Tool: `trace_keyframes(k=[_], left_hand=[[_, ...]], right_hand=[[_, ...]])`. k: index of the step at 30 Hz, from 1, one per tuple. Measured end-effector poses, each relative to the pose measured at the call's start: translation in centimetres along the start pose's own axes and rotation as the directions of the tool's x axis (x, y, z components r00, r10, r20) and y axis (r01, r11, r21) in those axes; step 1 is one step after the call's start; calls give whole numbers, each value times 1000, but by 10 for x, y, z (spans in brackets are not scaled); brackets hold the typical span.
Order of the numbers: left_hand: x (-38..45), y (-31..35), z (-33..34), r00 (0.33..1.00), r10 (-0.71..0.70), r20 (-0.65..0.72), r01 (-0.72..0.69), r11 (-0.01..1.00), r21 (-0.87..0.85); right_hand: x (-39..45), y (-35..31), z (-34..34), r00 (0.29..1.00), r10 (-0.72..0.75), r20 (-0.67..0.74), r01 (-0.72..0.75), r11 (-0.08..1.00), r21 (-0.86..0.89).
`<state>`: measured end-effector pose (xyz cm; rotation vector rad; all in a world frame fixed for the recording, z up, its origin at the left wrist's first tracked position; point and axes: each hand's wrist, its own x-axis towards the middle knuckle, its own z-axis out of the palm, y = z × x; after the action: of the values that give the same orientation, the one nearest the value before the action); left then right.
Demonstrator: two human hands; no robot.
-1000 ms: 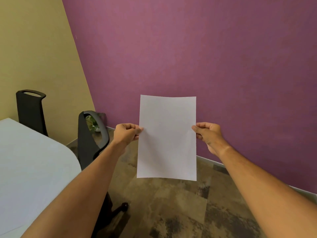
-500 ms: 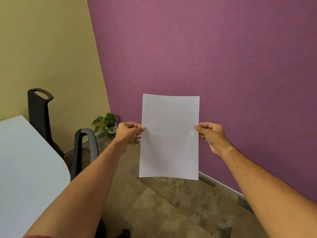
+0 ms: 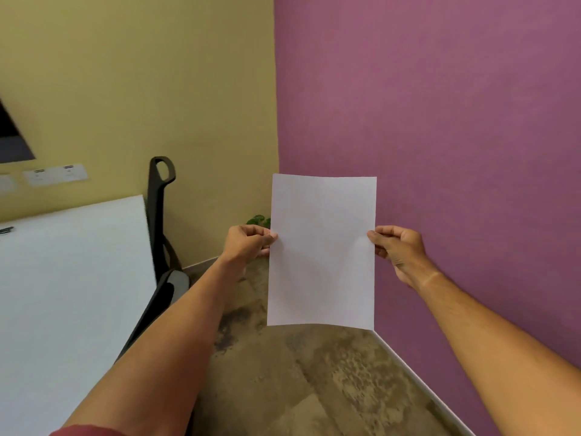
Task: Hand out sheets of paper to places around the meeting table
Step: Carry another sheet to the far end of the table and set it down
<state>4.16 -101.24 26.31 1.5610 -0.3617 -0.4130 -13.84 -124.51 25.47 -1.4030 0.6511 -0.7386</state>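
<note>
Room corner, yellow wall (image 3: 135, 77) meeting purple wall (image 3: 440, 121), mottled floor (image 3: 314, 382) below: you hold one blank sheet of paper (image 3: 322, 251) upright in the air at arm's length, well clear of the white table (image 3: 72, 278) at your left. Left hand (image 3: 246, 243) and right hand (image 3: 397, 248), fingers pinched shut on the sheet's side edges at mid-height. Step in hand, by my judgement: carrying to a place; next, turn left and lay it flat on the table by the black chair (image 3: 160, 221).
</note>
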Motion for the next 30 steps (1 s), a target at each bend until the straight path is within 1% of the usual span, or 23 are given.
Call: trace_keyframes(k=[6,10,15,19,25,28,30], left_hand=[[75,1,-15,981,-12,-195,12,1000,-1],[124,-5,-35,959,-6,-283,5,1000,-5],[190,-16,-70,921,-11,-389,10,1000,-5],[247,-23,-110,887,-14,-461,-4,999,-37],[312,-24,-176,813,-73,-577,22,995,-95],[330,-24,-206,759,-89,-645,20,993,-114],[338,-28,-227,715,-97,-692,24,993,-114]], right_hand=[[115,3,57,983,23,182,-23,1000,-7],[178,10,105,955,37,295,-36,999,-8],[249,25,181,917,50,396,-50,999,-11],[308,40,259,880,69,470,-67,998,-22],[375,52,374,805,104,584,-100,994,-38],[396,56,430,740,114,663,-104,993,-54],[406,61,469,684,111,721,-97,993,-61]])
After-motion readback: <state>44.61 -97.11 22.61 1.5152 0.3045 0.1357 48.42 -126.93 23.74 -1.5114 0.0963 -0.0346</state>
